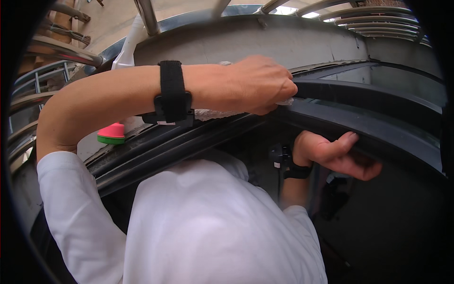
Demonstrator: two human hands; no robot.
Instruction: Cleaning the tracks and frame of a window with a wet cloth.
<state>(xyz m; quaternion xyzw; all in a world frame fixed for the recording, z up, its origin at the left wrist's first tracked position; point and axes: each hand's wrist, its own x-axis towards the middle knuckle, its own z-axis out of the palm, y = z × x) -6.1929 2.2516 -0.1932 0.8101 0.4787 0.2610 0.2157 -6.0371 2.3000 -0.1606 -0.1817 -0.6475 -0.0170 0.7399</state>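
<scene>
My left hand (pixel 264 85) is closed on a crumpled whitish cloth (pixel 216 114), which shows below the wrist and beyond the fingertips (pixel 285 102). The knuckles face up, right beside the dark window sash (pixel 369 96). Lower and farther right, my right hand (pixel 337 152) is turned palm up beneath the sash's lower rail (pixel 354 124). Its thumb stands apart from the curled fingers, and no held thing shows; whether it touches the rail I cannot tell. Each wrist wears a black strap with a small device. Dark window track rails (pixel 170 149) run under my left forearm.
A pink and green plastic cap or container (pixel 111 133) rests on the ledge below my left forearm. A white plastic handle or bottle neck (pixel 125 53) rises behind the forearm. Metal railing bars (pixel 147 17) line the far side above a grey concrete sill wall (pixel 301 42).
</scene>
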